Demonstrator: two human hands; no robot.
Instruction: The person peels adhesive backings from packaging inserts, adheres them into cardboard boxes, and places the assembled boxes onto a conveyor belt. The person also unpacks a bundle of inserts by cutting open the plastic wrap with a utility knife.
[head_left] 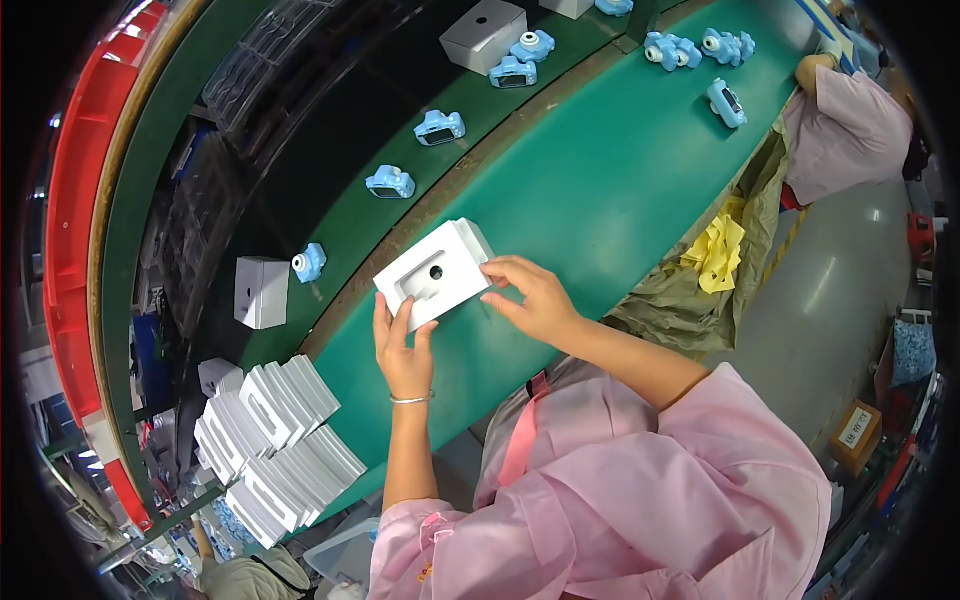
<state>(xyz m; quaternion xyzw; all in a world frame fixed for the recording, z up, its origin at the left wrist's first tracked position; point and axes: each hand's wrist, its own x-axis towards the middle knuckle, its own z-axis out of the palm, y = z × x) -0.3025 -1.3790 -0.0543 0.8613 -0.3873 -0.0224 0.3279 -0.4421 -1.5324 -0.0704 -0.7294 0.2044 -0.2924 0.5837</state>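
A white packaging insert with a shallow recess and a dark round hole is held above the green work surface, seemingly with a second white layer behind it. My left hand grips its lower left edge, with the fingertips on the front face. My right hand pinches the right edge between thumb and fingers. Close to my left hand, several matching white inserts stand in stacked rows. Small light-blue toy cameras lie on the ledge beyond, one toy camera nearest the insert.
A white box stands on the ledge, and another box farther back. More blue toy cameras lie at the far right of the green bench. Yellow pieces rest on brown wrapping beside it. A co-worker's pink sleeve shows beyond.
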